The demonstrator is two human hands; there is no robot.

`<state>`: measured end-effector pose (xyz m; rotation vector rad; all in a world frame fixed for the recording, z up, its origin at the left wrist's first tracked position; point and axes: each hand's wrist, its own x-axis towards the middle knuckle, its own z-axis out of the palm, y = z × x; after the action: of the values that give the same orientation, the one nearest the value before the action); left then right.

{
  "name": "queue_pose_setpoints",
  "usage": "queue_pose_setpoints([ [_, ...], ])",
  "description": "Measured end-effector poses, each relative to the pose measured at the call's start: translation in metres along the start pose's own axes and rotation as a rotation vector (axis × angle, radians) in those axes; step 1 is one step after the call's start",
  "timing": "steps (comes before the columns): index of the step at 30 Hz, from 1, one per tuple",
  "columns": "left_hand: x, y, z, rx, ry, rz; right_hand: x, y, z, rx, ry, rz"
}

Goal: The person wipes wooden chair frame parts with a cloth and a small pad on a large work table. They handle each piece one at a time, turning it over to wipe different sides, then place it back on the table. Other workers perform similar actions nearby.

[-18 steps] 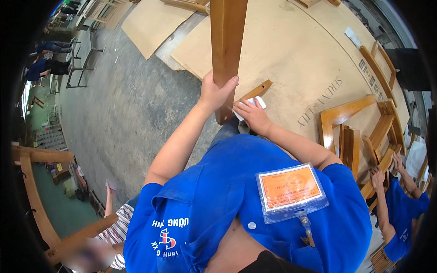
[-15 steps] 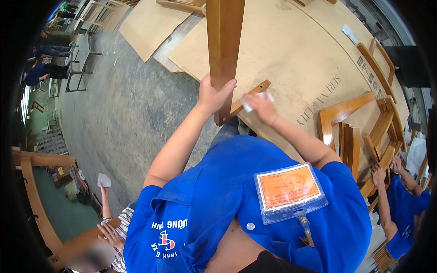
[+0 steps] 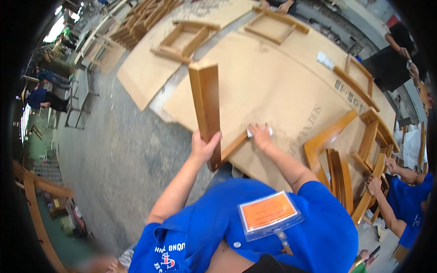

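Cardboard-topped bench point(image 3: 273, 86) likely cushions wooden frames point(image 3: 314, 154) at right; left hand point(image 3: 203, 146), fingers wrapped, seemingly steadies a wooden post point(image 3: 206, 102); right hand point(image 3: 260, 136), fingers spread, covers white cloth point(image 3: 270, 131).

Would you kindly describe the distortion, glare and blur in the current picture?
In the head view, fisheye distortion bends the outer edge of the cardboard; washed-out glare sits upper left; the angled wooden piece shines; the badge has smeared print; the lower-left edge is heavily blurred.

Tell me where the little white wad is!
In the head view, the white wad is just right of the middle, under the person's right hand, at the far end of the thinner wooden bar.
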<state>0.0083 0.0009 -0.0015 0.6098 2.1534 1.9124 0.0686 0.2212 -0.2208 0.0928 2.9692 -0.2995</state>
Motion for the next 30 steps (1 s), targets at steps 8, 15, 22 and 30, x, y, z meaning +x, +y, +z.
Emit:
queue_pose_setpoints([
  [8, 0.001, -0.003, -0.002, -0.037, -0.01, -0.031, 0.0, 0.004, -0.003, 0.128, 0.04, 0.055],
  [15, 0.002, 0.0, 0.001, -0.018, -0.019, -0.006, 0.0, 0.0, -0.004, 0.175, 0.031, -0.029],
  [22, -0.001, -0.001, 0.003, 0.004, -0.026, 0.002, -0.002, 0.01, -0.005, 0.145, 0.032, 0.01],
  [30, -0.003, 0.0, 0.005, 0.003, -0.043, -0.031, -0.012, 0.013, 0.009, 0.137, 0.039, 0.075],
])
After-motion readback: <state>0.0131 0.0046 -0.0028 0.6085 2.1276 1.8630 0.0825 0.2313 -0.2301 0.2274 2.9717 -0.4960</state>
